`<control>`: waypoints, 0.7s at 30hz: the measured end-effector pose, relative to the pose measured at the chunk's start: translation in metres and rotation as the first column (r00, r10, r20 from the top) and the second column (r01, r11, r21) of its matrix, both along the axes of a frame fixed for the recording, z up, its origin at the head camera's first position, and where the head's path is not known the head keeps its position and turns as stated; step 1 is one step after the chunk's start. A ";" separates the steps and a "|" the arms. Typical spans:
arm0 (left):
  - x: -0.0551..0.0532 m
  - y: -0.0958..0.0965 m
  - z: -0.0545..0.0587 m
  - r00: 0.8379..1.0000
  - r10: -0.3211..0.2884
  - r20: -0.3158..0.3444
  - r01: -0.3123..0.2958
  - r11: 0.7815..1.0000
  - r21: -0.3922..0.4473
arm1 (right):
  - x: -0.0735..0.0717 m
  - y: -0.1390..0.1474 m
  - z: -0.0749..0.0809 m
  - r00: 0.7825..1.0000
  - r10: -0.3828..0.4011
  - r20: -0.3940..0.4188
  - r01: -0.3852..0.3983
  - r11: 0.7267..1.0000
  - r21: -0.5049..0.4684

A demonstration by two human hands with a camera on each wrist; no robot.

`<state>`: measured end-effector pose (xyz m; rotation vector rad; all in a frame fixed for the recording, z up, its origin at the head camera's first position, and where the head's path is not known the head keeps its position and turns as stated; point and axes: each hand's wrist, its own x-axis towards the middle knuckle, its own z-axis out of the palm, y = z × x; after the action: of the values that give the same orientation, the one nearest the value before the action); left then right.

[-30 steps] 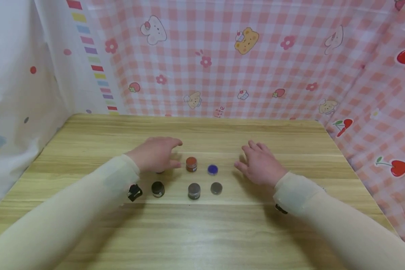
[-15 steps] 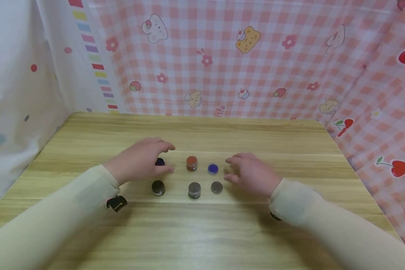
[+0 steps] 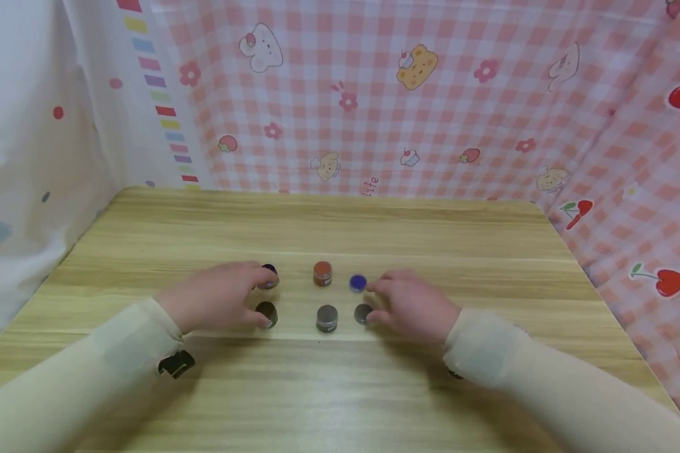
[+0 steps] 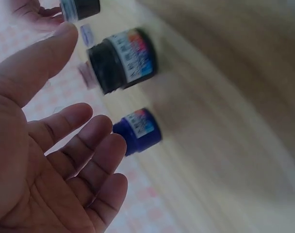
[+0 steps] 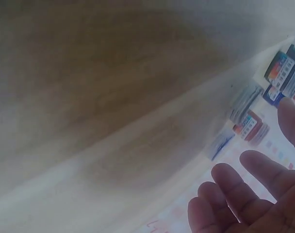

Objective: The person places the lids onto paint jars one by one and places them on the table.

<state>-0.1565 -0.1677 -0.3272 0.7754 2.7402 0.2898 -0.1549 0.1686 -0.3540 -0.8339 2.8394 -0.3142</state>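
left hand point(image 3: 216, 297) is open, fingers loosely bent, its forefinger at the dark blue jar point(image 4: 146, 138) and its thumb at the black jar point(image 3: 265, 309); contact is hard to tell. right hand point(image 3: 415, 305) is also open, forefinger beside the blue disc point(image 3: 358, 283), thumb at the gray disc point(image 3: 362, 312). between them, the orange jar point(image 3: 322, 274) stands behind the gray jar point(image 3: 327, 319) on the wooden table point(image 3: 317, 396).

Black jar point(image 4: 122, 60), multicoloured label, upright, front left, at the thumb of the left hand point(image 3: 215, 297). Dark blue jar point(image 4: 143, 132), labelled, upright, behind it. Orange-red jar point(image 3: 322, 274), upright, rear centre. Grey-topped jar point(image 3: 327, 318), upright, front centre. Blue disc point(image 3: 357, 283) and grey disc point(image 3: 362, 313), low, flat, at the fingertips of the right hand point(image 3: 413, 306).
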 end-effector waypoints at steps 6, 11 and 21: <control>0.003 0.002 -0.011 0.998 -0.027 -0.051 0.025 0.999 -0.036 | 0.002 -0.005 -0.001 0.998 -0.032 0.051 0.030 0.999 0.034; 0.005 0.004 -0.014 0.998 -0.027 -0.056 0.024 0.998 -0.053 | 0.001 -0.009 -0.005 0.999 -0.013 0.045 0.011 0.999 0.036; 0.005 0.005 -0.019 0.996 -0.051 -0.075 0.047 0.997 -0.059 | 0.002 -0.013 -0.007 1.000 0.013 0.027 -0.014 0.999 0.030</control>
<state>-0.1511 -0.1627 -0.3465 0.8538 2.7824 0.1739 -0.1532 0.1556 -0.3608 -0.8365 2.8052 -0.2783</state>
